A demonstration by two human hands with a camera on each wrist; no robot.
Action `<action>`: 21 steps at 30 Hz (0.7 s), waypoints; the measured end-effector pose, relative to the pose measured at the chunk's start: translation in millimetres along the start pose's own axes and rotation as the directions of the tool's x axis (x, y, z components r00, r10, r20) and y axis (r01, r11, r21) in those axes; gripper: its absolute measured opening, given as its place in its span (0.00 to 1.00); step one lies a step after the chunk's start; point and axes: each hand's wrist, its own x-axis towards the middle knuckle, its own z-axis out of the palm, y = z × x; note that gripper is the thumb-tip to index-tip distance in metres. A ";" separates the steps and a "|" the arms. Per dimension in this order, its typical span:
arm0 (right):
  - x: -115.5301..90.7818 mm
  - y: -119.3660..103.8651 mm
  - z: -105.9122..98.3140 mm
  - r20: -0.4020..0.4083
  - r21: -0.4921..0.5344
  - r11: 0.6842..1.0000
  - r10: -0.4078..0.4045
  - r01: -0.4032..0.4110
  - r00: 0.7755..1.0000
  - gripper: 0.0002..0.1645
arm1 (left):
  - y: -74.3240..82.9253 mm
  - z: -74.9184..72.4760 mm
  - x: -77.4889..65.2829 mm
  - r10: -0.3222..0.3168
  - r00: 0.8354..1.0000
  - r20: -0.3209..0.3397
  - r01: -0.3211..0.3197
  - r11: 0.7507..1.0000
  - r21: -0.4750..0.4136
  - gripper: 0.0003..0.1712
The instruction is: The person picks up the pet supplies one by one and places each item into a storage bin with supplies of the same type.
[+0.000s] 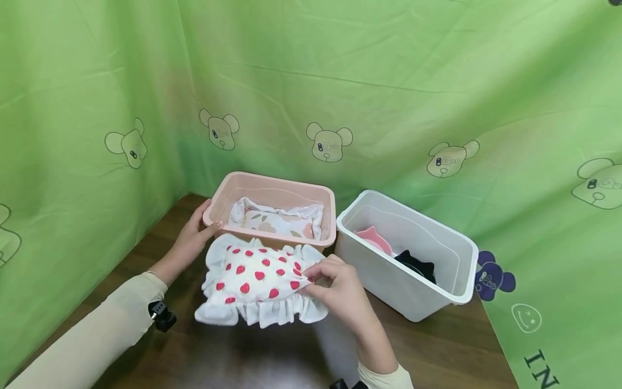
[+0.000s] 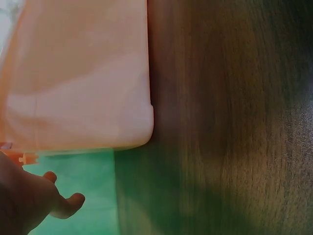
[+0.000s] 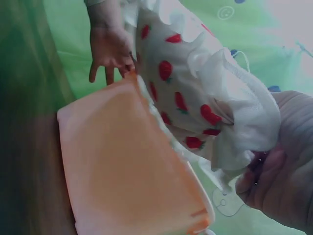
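Observation:
A small white pillow with red strawberries and a ruffled edge is held up in front of the pink bin. My right hand pinches its right side between thumb and fingers; in the right wrist view the ruffle hides part of that grip. At the bin's front left corner, my left hand holds the rim, thumb over the front edge. Its other fingers spread below the rim in the right wrist view. Inside the bin lies a white cloth item with a peach and green leaf print.
To the right stands a white bin holding a pink item and a black item with pointed corners. Both bins are on a dark wooden table. A green curtain with bear drawings hangs close behind.

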 end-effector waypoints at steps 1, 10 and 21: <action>0.4 0.2 -1.5 -0.023 0.020 1.000 -0.003 0.003 1.000 0.14 | 0.4 -0.2 0.3 -0.003 1.000 -0.002 0.003 1.000 -0.002 0.46; -0.7 -1.6 -10.0 -0.140 0.067 0.996 -0.041 0.051 0.989 0.14 | 0.0 -1.9 0.9 -0.020 1.000 -0.013 0.020 1.000 0.003 0.43; 3.3 -3.2 -23.4 -0.317 0.067 0.997 -0.015 0.038 0.948 0.14 | -1.7 0.3 2.0 -0.013 1.000 -0.010 0.013 1.000 -0.009 0.46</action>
